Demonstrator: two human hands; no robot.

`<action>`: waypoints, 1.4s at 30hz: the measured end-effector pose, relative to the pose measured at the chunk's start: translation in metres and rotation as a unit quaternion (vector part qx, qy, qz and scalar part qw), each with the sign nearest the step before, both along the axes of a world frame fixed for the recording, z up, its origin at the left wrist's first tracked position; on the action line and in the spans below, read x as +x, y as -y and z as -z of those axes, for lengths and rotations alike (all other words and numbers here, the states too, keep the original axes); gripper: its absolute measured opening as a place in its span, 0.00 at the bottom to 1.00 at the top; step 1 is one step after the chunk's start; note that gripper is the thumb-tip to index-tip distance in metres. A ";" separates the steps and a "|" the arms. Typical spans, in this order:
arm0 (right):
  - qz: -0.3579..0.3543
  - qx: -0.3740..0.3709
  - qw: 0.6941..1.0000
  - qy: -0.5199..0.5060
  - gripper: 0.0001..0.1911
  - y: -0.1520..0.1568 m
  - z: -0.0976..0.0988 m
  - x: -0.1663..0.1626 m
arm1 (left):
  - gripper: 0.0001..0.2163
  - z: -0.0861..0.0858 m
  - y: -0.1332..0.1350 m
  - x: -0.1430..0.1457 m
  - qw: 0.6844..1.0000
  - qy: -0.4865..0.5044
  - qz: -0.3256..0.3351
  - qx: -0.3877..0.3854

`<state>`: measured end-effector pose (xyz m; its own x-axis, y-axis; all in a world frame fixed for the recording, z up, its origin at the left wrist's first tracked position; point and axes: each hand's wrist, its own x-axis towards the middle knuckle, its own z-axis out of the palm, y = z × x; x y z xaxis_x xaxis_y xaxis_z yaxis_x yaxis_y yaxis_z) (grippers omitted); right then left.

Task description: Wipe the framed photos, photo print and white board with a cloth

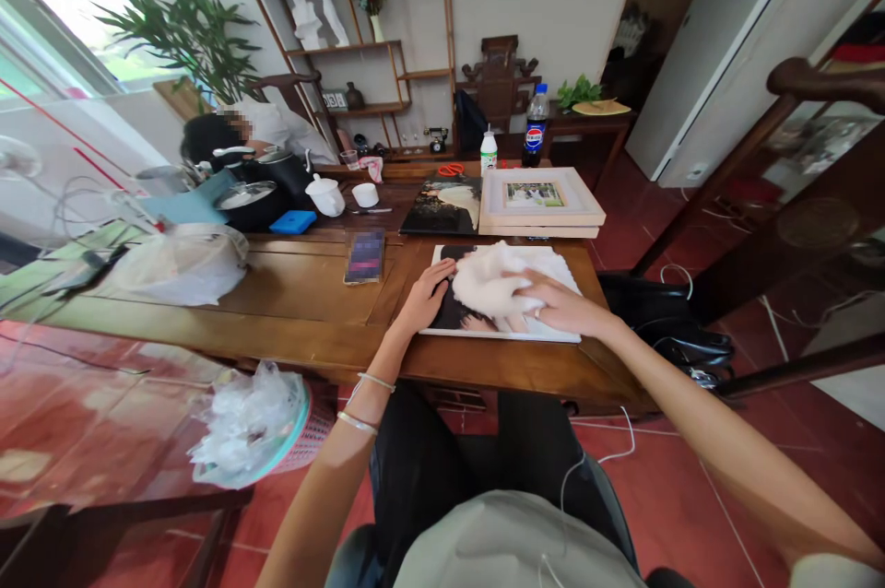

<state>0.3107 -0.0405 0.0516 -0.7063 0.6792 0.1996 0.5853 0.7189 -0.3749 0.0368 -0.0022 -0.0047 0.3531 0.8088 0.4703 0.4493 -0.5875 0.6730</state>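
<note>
A photo panel [457, 318] with a dark, printed picture lies flat on the wooden table in front of me. Spread across much of it is a fluffy white cloth [484, 281]. My right hand [559, 304] grips this cloth and presses it against the panel's right half. At the panel's left edge rests my left hand [425, 295], its fingers stretched out flat on the surface and holding nothing. Part of the picture is hidden by the cloth and my hands.
Behind the panel lie another dark photo panel [442, 205] and stacked pale frames [543, 201]. A white bottle [489, 150] and a cola bottle [534, 132] stand beyond. Left are a phone [364, 257], a teapot [324, 196] and a seated person. A waste basket [304, 436] stands below.
</note>
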 end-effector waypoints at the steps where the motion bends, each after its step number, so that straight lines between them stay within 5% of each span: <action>1: 0.027 0.012 1.000 -0.006 0.21 -0.015 0.003 0.002 | 0.16 0.000 0.000 0.000 1.000 0.000 0.000 0.000; 4: 0.107 0.056 0.993 0.005 0.21 -0.043 0.009 0.002 | 0.16 0.001 -0.001 0.000 1.000 0.002 0.000 -0.003; 7: 0.123 0.091 0.988 0.025 0.23 -0.040 0.009 -0.005 | 0.16 0.001 -0.001 0.000 1.000 0.003 -0.002 -0.002; 15: -0.009 0.059 0.998 0.007 0.27 0.064 -0.003 -0.019 | 0.16 0.000 0.001 0.001 1.000 0.001 -0.005 0.003; 18: -0.016 0.043 0.999 0.024 0.25 0.077 -0.007 -0.018 | 0.16 -0.001 0.002 0.001 1.000 -0.002 -0.003 -0.003; 27: 0.100 0.101 0.989 0.041 0.22 -0.031 0.007 0.001 | 0.16 0.003 -0.002 0.000 1.000 0.010 0.004 0.006; 30: 0.128 0.114 0.984 0.050 0.23 -0.039 0.011 0.001 | 0.16 0.005 -0.003 0.000 1.000 0.014 0.006 0.006; 39: -0.014 0.044 0.998 0.047 0.28 0.080 -0.001 -0.019 | 0.16 0.001 0.000 0.000 1.000 0.002 -0.002 0.006; 42: -0.023 0.025 0.999 0.036 0.26 0.092 -0.004 -0.019 | 0.16 0.000 0.001 0.000 1.000 -0.004 -0.001 0.007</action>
